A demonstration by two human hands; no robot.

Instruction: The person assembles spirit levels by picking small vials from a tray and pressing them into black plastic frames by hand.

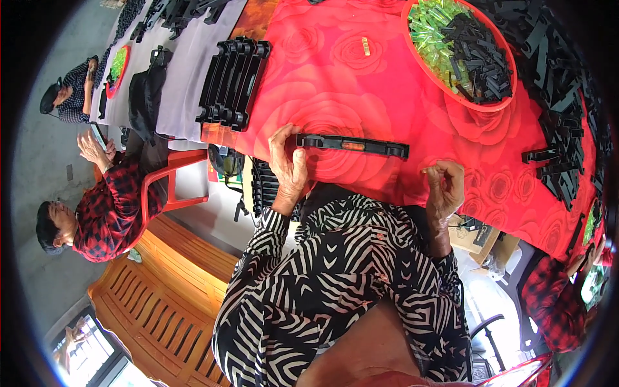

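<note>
A long, narrow black plastic bar (380,147) lies level in front of me over the red cloth. Near its middle is a small orange-yellow patch. My left hand (287,169) grips the bar's left end between thumb and fingers. To the right of the bar and apart from it, my right hand (446,187) is raised with thumb and forefinger pinched together. Whatever sits in that pinch is too small to name. Further off on the cloth lies a small yellowish piece (366,46).
Stacked black bars (233,84) stand at the left. A red-rimmed tray (445,98) holds green-yellow clear pieces and black pieces. Loose black parts (561,129) pile up along the right side. Seated people (113,216) and a red chair (169,184) are to the left, beside a wooden bench (167,290).
</note>
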